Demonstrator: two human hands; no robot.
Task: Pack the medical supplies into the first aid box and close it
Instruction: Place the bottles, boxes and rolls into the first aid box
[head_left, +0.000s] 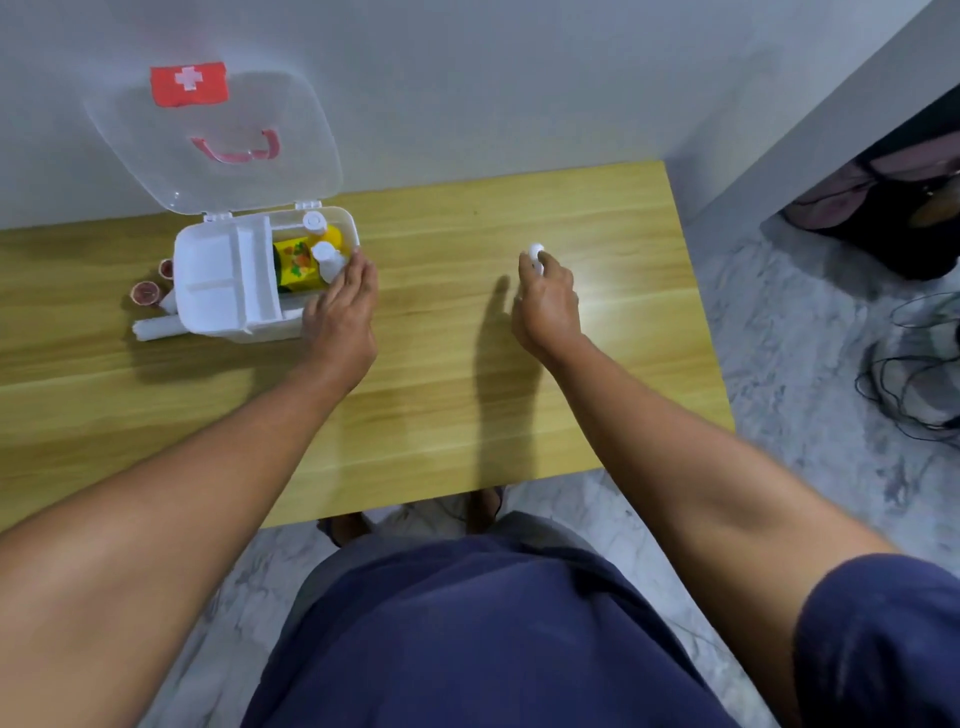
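Note:
The white first aid box (208, 312) stands open on the wooden table (441, 322), its clear lid (218, 135) with a red cross sticker leaning back against the wall. A white divided tray (223, 275) covers its left part. On the right inside are a yellow packet (296, 262) and two white bottles (327, 260). My left hand (340, 306) rests on the box's right front edge, fingers apart. My right hand (545, 301) is closed around a small white bottle (536, 255) above the table's right half.
Two small red-topped jars (147, 293) and a white roll (156, 327) lie on the table left of the box. The grey wall runs behind. A dark bag (893, 208) and black cables (914, 384) are on the marble floor to the right.

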